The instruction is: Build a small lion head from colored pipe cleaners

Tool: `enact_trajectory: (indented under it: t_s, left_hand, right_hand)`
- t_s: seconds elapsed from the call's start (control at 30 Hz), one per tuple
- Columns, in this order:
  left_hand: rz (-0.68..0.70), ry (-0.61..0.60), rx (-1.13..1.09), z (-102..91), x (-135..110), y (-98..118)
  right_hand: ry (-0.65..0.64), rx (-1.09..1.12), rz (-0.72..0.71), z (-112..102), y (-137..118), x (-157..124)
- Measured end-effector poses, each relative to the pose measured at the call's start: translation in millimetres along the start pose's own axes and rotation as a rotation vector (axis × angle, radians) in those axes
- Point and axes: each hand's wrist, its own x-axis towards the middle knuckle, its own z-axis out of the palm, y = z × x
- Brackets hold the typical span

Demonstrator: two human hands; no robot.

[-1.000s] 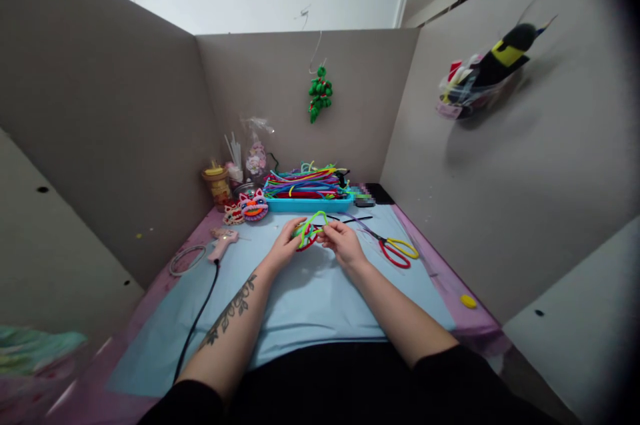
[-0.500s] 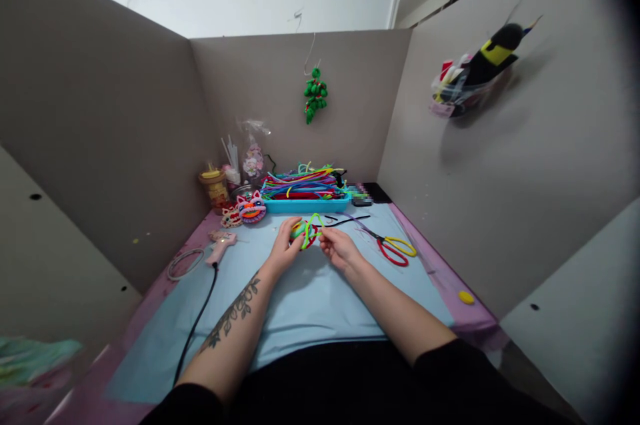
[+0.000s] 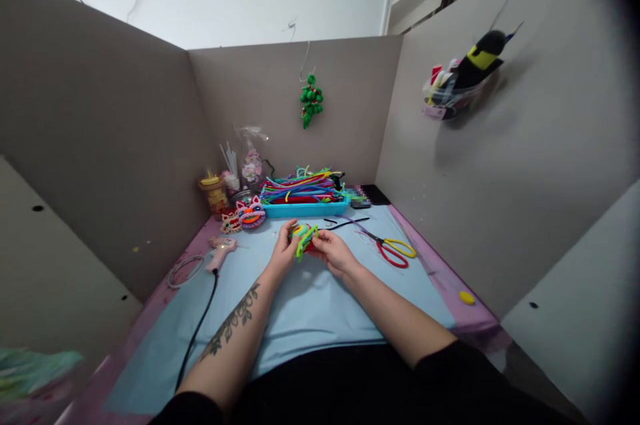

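Between my hands, just above the blue table cover (image 3: 300, 308), is a small pipe-cleaner figure (image 3: 305, 239) in bright green, turquoise, yellow and red. My left hand (image 3: 285, 246) closes round its left side, partly covering it. At its right side, my right hand (image 3: 336, 251) has thumb and fingers pinched on the figure's edge. Which strand those fingertips hold is too small to make out. Scissors (image 3: 393, 250) with one red and one yellow handle lie to the right of my right hand. Dark pipe cleaners (image 3: 350, 222) lie behind it.
Behind stands a blue tray (image 3: 305, 210) heaped with colourful pipe cleaners. Two lion-head figures (image 3: 251, 213) sit left of it. A pink glue gun (image 3: 220, 254) with a black cord lies at left. Grey panels (image 3: 295, 132) surround the table. A yellow disc (image 3: 467, 298) lies far right.
The bright green loop that stood up from the figure now lies lower, against its front. My right hand has come in slightly closer to the figure. The camera view has shifted a little.
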Motion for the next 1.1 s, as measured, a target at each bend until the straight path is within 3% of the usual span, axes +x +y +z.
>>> enact_trajectory:
  t_s: [0.13,0.33,0.43,0.67,0.8,0.97,1.1]
  left_hand:
    - [-0.104,-0.059,-0.084,-9.5,2,-4]
    - [-0.112,-0.439,-0.215,-20.5,-1,10]
    - [-0.178,-0.525,-0.211,-19.8,-2,18]
    - [-0.157,-0.488,-0.013,-15.2,-5,21]
    - [-0.204,-0.461,-0.094,-10.4,-7,21]
    - [-0.287,-0.306,-0.103,-11.2,-5,19]
    - [-0.239,-0.2,-0.06,-14.4,-1,19]
  right_hand:
    - [-0.076,-0.051,-0.02,-5,-7,-1]
    - [-0.405,-0.336,-0.01,-13,-16,-6]
    - [-0.405,-0.509,-0.081,-13,-18,-9]
    - [-0.386,-0.823,-0.335,-9,-21,-13]
    - [-0.336,-0.93,-0.407,-9,-22,-11]
    - [-0.172,-0.911,-0.542,-21,-28,-4]
    - [-0.059,-0.823,-0.493,-34,-30,3]
